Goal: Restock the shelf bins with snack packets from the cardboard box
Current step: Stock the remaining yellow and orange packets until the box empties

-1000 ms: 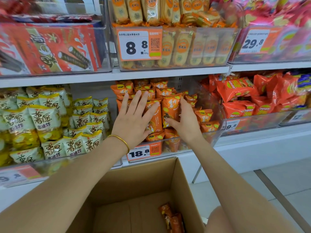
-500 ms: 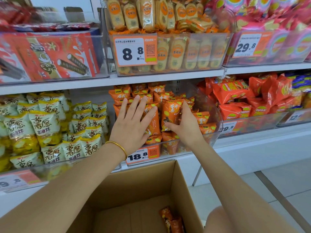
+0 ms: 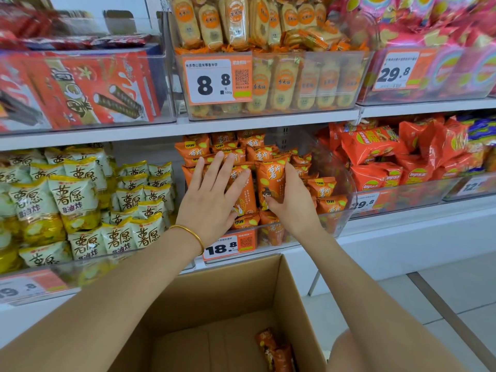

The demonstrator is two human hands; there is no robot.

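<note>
On the middle shelf, centre bin: left hand (image 3: 212, 200) lies flat, fingers straight and spread, pressing the face of the stacked orange packets (image 3: 193, 149); gold bangle (image 3: 190, 234) at the wrist. Just to its right, right hand (image 3: 291, 202) is curled round one upright orange packet (image 3: 271, 181), thumb across the lower front, seating it in the front row of the clear bin (image 3: 351, 183). Below both arms, cardboard box (image 3: 241, 291) is open and near bare; a few spare packets (image 3: 276, 353) lie in it to the right. Risk, as judged: the bin is heaped above its low front lip, so once the flat palm lifts, the upright row may slump forward and spill into the box or onto the floor. Wedging the held packet in hard could crush its contents or shove out the loose packets on the right. Writing, left to right: yellow-green packets (image 3: 75, 200) read 薯愿 非油炸; centre bin price tag (image 3: 228, 247) reads 18.8; the orange packets read 薯片, brand badge too small to read. The upper tag (image 3: 217, 79) reads 8.8 and 500g, with a QR code; the far upper tag (image 3: 397, 72) reads 29.8; the red packets (image 3: 373, 146) carry the Lay's logo.
</note>
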